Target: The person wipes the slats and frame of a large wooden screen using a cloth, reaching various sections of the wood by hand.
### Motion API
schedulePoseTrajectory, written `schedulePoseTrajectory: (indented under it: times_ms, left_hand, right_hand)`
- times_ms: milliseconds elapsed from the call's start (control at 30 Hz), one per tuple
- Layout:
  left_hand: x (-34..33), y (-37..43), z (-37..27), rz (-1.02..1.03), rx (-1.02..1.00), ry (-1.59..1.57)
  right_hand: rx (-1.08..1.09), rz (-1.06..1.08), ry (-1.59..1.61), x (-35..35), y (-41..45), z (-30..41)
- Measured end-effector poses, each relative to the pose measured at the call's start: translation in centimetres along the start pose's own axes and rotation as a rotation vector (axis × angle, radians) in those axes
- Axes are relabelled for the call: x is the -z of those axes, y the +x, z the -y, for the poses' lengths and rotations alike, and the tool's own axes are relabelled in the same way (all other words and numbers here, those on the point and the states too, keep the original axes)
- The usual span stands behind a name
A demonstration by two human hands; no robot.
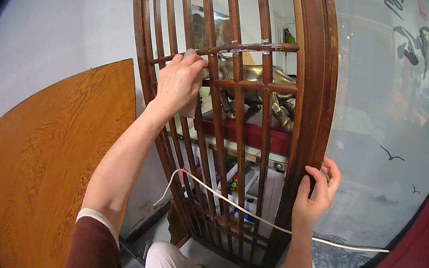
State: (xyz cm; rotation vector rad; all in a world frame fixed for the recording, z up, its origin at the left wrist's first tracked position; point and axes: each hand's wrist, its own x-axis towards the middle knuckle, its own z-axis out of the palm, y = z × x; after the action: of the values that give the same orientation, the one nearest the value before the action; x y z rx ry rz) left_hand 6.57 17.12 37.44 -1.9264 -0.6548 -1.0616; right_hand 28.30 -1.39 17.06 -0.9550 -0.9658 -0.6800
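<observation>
A dark wooden lattice screen (pixel 312 106) stands upright before me, its slats crossed by short horizontal bars. My left hand (pixel 183 78) presses a greyish cloth (pixel 188 109) to the slats at the left, beside the upper crossbar (pixel 247 48). Whitish patches mark that bar where it meets several slats. Lower down, my right hand (pixel 319 190) holds the right edge of the screen's frame, with thumb and fingertips on the wood. A thin cream cable (pixel 245 210) runs across the front of the lattice and passes by my right wrist.
Behind the lattice, a bronze-coloured animal statue (pixel 276 77) stands on a dark red base (pixel 251 136). A wood-grain panel (pixel 56 144) leans at the left by the white wall (pixel 75 11). On the right are a glass panel with brush writing (pixel 370 135) and a dark red padded piece (pixel 406 259).
</observation>
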Motion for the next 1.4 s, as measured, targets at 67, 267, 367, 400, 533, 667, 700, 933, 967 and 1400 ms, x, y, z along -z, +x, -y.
schedulePoseTrajectory:
  times_ms: [67,267,367,400,533,667,700,933,967,1400]
  left_hand:
    - [0.0,0.6,-0.1,0.081,0.037,-0.003]
    - [1.2,3.6,1.3,0.467,0.144,-0.295]
    - [1.9,4.5,0.5,0.591,0.143,-0.209]
    - [2.1,4.7,0.4,0.616,0.156,-0.166]
    - [2.3,3.8,0.8,0.554,0.141,-0.22]
    - [3.4,1.1,2.7,0.512,0.246,-0.441]
    - [3.1,0.2,3.1,0.512,0.244,-0.451]
    - [2.4,-2.3,6.0,0.088,0.34,-0.107]
    - [1.7,-2.2,5.6,0.036,0.265,-0.093]
    - [-0.4,3.0,4.8,0.58,0.255,-0.075]
  right_hand:
    - [-0.001,-0.001,-0.009,-0.1,0.0,-0.1]
    - [0.004,-0.02,-0.016,0.0,0.0,-0.3]
    - [-0.009,-0.007,0.002,0.2,0.1,0.1]
    - [-0.006,-0.01,0.001,0.3,0.2,0.2]
    - [0.027,0.018,-0.012,0.6,0.3,-0.1]
    - [-0.001,0.031,0.005,0.6,0.1,-0.5]
    - [0.001,0.031,-0.004,0.7,0.2,-0.5]
    - [0.002,0.013,-0.008,0.2,-0.1,-0.3]
    - [-0.011,0.009,0.01,0.2,-0.1,-0.3]
    - [0.012,-0.004,-0.032,0.1,0.0,-0.5]
